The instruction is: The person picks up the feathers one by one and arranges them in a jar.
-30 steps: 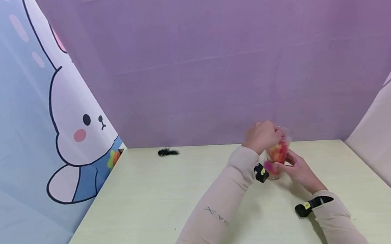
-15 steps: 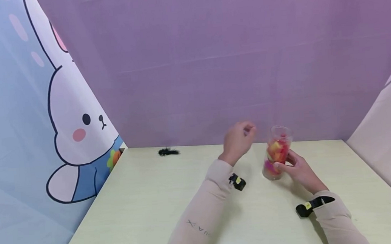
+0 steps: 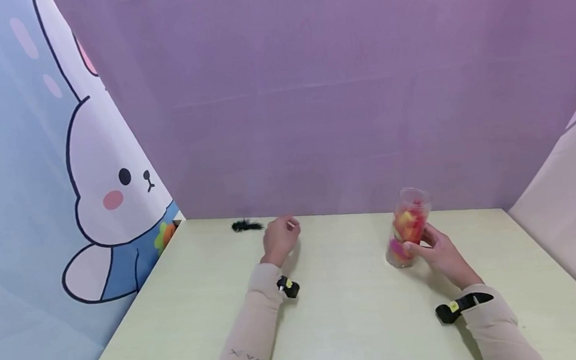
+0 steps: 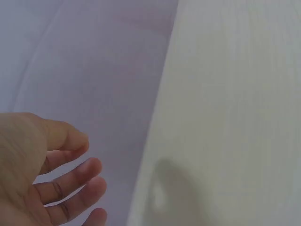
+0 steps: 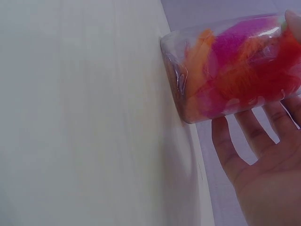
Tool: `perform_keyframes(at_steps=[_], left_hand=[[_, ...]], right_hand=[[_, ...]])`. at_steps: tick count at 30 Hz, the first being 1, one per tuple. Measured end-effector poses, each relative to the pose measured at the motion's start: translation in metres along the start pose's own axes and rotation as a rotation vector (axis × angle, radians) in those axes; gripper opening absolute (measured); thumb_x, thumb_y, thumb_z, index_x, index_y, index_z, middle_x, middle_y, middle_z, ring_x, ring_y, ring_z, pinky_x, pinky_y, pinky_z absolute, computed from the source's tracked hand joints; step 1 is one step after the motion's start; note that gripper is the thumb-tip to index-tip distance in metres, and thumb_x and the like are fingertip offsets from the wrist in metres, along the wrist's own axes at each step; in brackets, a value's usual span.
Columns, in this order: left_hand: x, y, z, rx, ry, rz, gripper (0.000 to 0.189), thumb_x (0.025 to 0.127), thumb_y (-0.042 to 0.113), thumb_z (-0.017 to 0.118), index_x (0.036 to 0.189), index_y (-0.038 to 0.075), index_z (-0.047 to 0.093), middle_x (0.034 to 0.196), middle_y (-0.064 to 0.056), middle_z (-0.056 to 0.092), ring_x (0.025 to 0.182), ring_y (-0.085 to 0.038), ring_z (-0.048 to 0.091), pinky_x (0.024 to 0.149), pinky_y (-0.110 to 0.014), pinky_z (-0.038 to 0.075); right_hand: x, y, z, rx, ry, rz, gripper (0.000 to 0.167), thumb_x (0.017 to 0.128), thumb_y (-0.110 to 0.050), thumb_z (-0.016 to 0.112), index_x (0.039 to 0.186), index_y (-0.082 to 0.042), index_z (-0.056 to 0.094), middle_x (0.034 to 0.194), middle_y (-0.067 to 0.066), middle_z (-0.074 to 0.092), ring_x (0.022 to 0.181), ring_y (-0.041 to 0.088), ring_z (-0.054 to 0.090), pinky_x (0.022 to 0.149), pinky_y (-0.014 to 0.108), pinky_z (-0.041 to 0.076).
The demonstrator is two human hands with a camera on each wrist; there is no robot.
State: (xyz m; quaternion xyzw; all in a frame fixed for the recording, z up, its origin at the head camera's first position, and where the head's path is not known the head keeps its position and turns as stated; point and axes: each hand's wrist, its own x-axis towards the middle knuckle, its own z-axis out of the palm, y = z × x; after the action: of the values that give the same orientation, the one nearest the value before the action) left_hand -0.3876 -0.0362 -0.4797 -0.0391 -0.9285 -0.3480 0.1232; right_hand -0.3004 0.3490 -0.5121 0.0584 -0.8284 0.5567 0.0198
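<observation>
My right hand point(image 3: 435, 248) grips the clear jar point(image 3: 408, 227) of coloured feathers, which stands upright on the desk point(image 3: 358, 320) near the purple back wall. My left hand point(image 3: 281, 237) hangs over the desk well apart from the jar, fingers loosely curled and holding nothing, just beside a black feather point(image 3: 246, 225) lying at the desk's far edge

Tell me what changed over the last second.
The left hand left the jar's mouth and swung left across the table, stopping near the black feather, empty. The right hand kept gripping the upright clear jar of coloured feathers; the jar did not move.
</observation>
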Motion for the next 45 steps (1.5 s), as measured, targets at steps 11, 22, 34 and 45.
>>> perform_keyframes(at_steps=[11,22,34,45], left_hand=[[0.003,-0.064,-0.035,0.142,-0.005,-0.097,0.022,0.094,0.016,0.068,0.114,0.008,0.073,0.122,-0.02,0.065,0.106,-0.04,0.066,0.081,-0.053,0.056],[0.027,-0.097,-0.035,0.199,-0.065,-0.074,0.052,0.092,0.018,0.07,0.142,0.008,0.058,0.129,-0.022,0.068,0.088,-0.041,0.069,0.066,-0.049,0.056],[0.042,-0.1,-0.037,0.159,-0.025,-0.177,0.015,0.092,0.019,0.072,0.103,0.016,0.081,0.108,-0.009,0.078,0.097,-0.035,0.073,0.08,-0.051,0.059],[0.043,-0.097,-0.04,0.129,-0.049,-0.244,0.016,0.092,0.012,0.065,0.094,0.01,0.08,0.101,-0.013,0.078,0.087,-0.034,0.073,0.073,-0.048,0.058]], right_hand=[[-0.006,-0.005,0.0,-0.014,0.004,0.006,0.079,0.099,-0.036,0.069,0.16,-0.008,0.028,0.16,0.026,0.037,0.149,0.047,0.032,0.115,0.07,0.028],[-0.006,-0.003,0.0,-0.006,0.0,-0.003,0.078,0.098,-0.037,0.069,0.159,-0.008,0.029,0.159,0.024,0.039,0.147,0.044,0.034,0.115,0.068,0.031],[-0.005,-0.006,-0.001,0.015,-0.005,0.006,0.078,0.098,-0.034,0.069,0.16,-0.01,0.028,0.159,0.023,0.039,0.147,0.043,0.035,0.115,0.069,0.029],[-0.003,-0.007,-0.002,0.016,-0.014,0.012,0.081,0.098,-0.037,0.069,0.161,-0.01,0.027,0.16,0.024,0.038,0.148,0.044,0.034,0.115,0.071,0.027]])
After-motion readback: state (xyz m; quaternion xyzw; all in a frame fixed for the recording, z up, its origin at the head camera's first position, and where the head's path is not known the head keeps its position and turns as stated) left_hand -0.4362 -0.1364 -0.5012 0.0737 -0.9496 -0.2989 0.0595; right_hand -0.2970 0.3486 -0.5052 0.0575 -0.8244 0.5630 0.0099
